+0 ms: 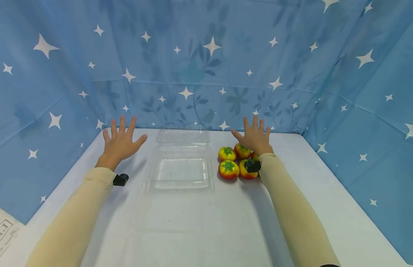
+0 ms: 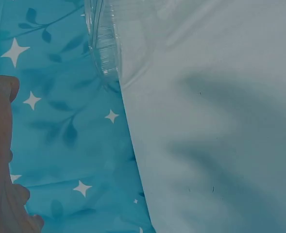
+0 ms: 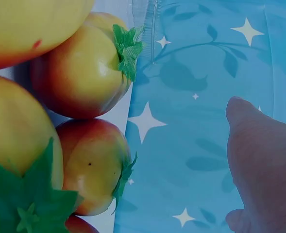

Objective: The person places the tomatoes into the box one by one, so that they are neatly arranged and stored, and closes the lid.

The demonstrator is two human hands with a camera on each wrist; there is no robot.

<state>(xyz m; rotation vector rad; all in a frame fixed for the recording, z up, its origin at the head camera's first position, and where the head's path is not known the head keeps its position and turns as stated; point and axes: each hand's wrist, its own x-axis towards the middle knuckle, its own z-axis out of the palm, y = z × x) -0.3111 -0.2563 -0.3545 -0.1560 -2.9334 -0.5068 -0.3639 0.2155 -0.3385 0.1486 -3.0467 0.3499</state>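
My left hand (image 1: 121,144) is held over the table's left side with its fingers spread, holding nothing. On the right, my right hand (image 1: 254,139) is likewise spread and bare, just beyond a cluster of toy tomatoes. The tomatoes are yellow and red with green leafy tops; a front one (image 1: 228,170) and a back one (image 1: 227,153) show plainly, while my right wrist and sleeve partly hide others. Between the hands lies a clear plastic clamshell box (image 1: 181,168), its lid (image 1: 183,137) folded back toward the curtain. In the right wrist view a tomato (image 3: 92,165) appears close up.
The white table (image 1: 179,230) runs back to a blue curtain (image 1: 189,70) with white stars, which also rises along both sides. A pale printed item (image 1: 6,233) with lettering sits at the lower left edge. Each wrist wears a small black camera.
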